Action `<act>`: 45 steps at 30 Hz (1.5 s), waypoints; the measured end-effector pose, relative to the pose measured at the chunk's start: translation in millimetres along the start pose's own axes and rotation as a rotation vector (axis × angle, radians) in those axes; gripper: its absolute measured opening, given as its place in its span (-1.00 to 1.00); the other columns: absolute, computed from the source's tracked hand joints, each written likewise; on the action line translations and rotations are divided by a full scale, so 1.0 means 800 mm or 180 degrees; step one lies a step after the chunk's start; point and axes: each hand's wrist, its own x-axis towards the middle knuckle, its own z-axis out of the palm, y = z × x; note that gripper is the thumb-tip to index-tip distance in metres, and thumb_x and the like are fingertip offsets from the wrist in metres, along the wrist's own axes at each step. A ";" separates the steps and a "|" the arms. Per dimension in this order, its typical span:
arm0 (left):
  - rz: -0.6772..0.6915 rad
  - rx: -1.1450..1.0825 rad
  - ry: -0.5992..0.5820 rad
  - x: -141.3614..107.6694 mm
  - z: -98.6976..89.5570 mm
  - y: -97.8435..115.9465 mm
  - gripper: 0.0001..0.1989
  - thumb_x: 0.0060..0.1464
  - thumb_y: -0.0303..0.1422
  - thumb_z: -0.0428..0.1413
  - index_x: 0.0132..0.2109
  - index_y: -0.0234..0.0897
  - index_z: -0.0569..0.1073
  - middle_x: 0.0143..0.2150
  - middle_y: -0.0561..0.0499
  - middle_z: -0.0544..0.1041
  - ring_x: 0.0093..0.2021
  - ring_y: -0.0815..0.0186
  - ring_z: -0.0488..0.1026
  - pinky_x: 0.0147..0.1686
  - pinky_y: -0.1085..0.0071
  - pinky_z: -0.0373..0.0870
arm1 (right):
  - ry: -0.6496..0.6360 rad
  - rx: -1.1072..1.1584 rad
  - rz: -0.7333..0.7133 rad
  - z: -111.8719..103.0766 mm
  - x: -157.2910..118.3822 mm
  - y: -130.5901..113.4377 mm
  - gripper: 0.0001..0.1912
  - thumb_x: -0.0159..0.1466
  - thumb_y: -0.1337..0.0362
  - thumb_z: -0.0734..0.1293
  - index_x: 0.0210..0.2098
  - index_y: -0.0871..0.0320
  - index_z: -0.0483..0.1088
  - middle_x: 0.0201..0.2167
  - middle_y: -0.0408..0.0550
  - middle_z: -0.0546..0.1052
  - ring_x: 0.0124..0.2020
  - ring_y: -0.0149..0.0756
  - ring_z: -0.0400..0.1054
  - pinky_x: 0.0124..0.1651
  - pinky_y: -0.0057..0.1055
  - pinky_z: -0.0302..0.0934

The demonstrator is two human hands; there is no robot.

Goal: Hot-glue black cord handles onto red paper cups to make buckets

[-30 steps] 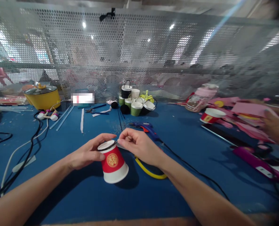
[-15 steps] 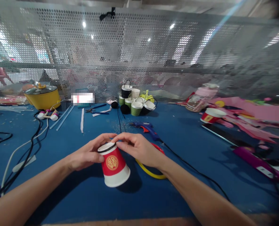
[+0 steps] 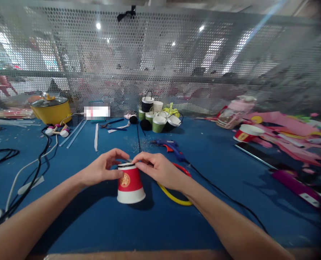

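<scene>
A red and white paper cup (image 3: 133, 181) with a gold emblem stands upside down in front of me, its wide rim low over the blue table. A black cord (image 3: 126, 165) runs round the narrow upturned end. My left hand (image 3: 103, 167) grips the cup's left side, thumb on the red band and fingers behind. At the top right of the cup, the thumb and forefinger of my right hand (image 3: 157, 169) pinch together at the cord; its end is hidden by the fingertips. A yellow and red ring (image 3: 173, 196) lies partly under my right forearm.
Beyond my hands lies a blue glue gun (image 3: 173, 148) with a trailing cable. Several small cups (image 3: 159, 124) and pliers (image 3: 111, 124) sit farther back. A yellow pot (image 3: 52, 111) and cables are left; another red cup (image 3: 248, 133), a phone (image 3: 255, 154) and pink sheets are right.
The cup has turned so its emblem moved left, and it now stands straighter instead of tilting. Both hands stay at its upturned end.
</scene>
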 end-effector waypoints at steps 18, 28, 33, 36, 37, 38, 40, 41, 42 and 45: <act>0.1082 0.2538 0.0442 -0.008 0.004 0.029 -0.98 -0.08 -0.47 0.09 -0.42 -0.28 0.38 -0.31 -0.05 0.40 -0.21 0.23 0.37 -0.19 0.29 0.29 | -0.0001 -0.0175 -0.0194 0.002 0.000 -0.005 -0.82 0.25 0.31 0.17 -0.27 0.18 0.39 -0.38 -0.10 0.49 -0.37 -0.38 0.32 -0.33 -0.48 0.21; 0.1169 0.2759 0.0408 -0.010 0.007 0.033 -0.94 -0.08 -0.49 0.05 -0.37 -0.31 0.37 -0.31 -0.07 0.42 -0.21 0.23 0.35 -0.18 0.24 0.27 | 0.0051 -0.0361 -0.0209 0.003 0.000 -0.006 -0.82 0.24 0.32 0.17 -0.26 0.17 0.39 -0.49 -0.15 0.43 -0.49 -0.43 0.26 -0.45 -0.53 0.14; 0.0994 0.2643 0.0460 -0.009 0.018 0.030 -0.91 -0.13 -0.48 0.06 -0.38 -0.29 0.30 -0.38 -0.02 0.41 -0.30 0.27 0.33 -0.23 0.26 0.25 | 0.0019 -0.0406 -0.0205 0.004 0.000 -0.010 -0.81 0.24 0.34 0.15 -0.27 0.18 0.39 -0.48 -0.15 0.43 -0.50 -0.44 0.24 -0.44 -0.52 0.13; 0.0888 0.2442 0.0580 -0.007 0.023 0.028 -0.93 -0.12 -0.51 0.02 -0.41 -0.28 0.27 -0.41 0.01 0.38 -0.34 0.30 0.31 -0.27 0.30 0.25 | -0.0005 -0.0374 -0.0196 0.004 0.000 -0.013 -0.81 0.23 0.34 0.16 -0.27 0.19 0.39 -0.43 -0.11 0.46 -0.44 -0.41 0.29 -0.39 -0.50 0.16; 0.0837 0.2339 0.0603 -0.007 0.024 0.027 -0.93 -0.12 -0.51 0.01 -0.41 -0.28 0.27 -0.41 0.01 0.37 -0.35 0.31 0.30 -0.27 0.31 0.25 | -0.0013 -0.0372 -0.0194 0.005 -0.001 -0.013 -0.81 0.23 0.34 0.16 -0.27 0.19 0.39 -0.42 -0.11 0.47 -0.43 -0.40 0.30 -0.39 -0.50 0.17; 0.0771 0.2216 0.0614 -0.007 0.024 0.027 -0.93 -0.12 -0.51 0.00 -0.41 -0.28 0.27 -0.40 0.01 0.37 -0.36 0.31 0.30 -0.28 0.32 0.25 | -0.0018 -0.0367 -0.0194 0.005 -0.001 -0.013 -0.81 0.23 0.34 0.16 -0.26 0.19 0.39 -0.41 -0.10 0.47 -0.42 -0.40 0.31 -0.38 -0.49 0.17; 0.0624 0.1947 0.0603 -0.008 0.024 0.027 -0.94 -0.11 -0.50 -0.01 -0.40 -0.28 0.27 -0.38 0.00 0.36 -0.34 0.30 0.30 -0.28 0.32 0.25 | -0.0037 -0.0347 -0.0199 0.006 -0.001 -0.013 -0.80 0.24 0.35 0.15 -0.25 0.19 0.39 -0.40 -0.10 0.48 -0.41 -0.39 0.32 -0.36 -0.49 0.18; 0.0557 0.1821 0.0573 -0.009 0.024 0.027 -0.94 -0.11 -0.49 -0.01 -0.39 -0.28 0.28 -0.36 0.00 0.35 -0.31 0.29 0.30 -0.26 0.31 0.25 | -0.0044 -0.0335 -0.0204 0.006 -0.002 -0.013 -0.80 0.24 0.35 0.15 -0.25 0.19 0.39 -0.39 -0.10 0.48 -0.41 -0.39 0.32 -0.36 -0.49 0.18; 0.0501 0.1702 0.0531 -0.009 0.024 0.026 -0.93 -0.12 -0.48 0.00 -0.38 -0.28 0.28 -0.34 0.00 0.35 -0.28 0.27 0.30 -0.23 0.31 0.25 | -0.0044 -0.0325 -0.0209 0.006 -0.002 -0.013 -0.80 0.24 0.34 0.15 -0.25 0.19 0.39 -0.39 -0.10 0.48 -0.40 -0.39 0.32 -0.36 -0.49 0.18; 0.0319 0.1229 0.0404 -0.010 0.024 0.021 -0.86 -0.14 -0.49 0.03 -0.33 -0.27 0.27 -0.26 0.00 0.32 -0.18 0.25 0.27 -0.15 0.30 0.22 | -0.0003 -0.0326 -0.0195 0.005 -0.003 -0.012 -0.80 0.24 0.34 0.14 -0.25 0.18 0.38 -0.39 -0.10 0.48 -0.42 -0.41 0.31 -0.38 -0.50 0.17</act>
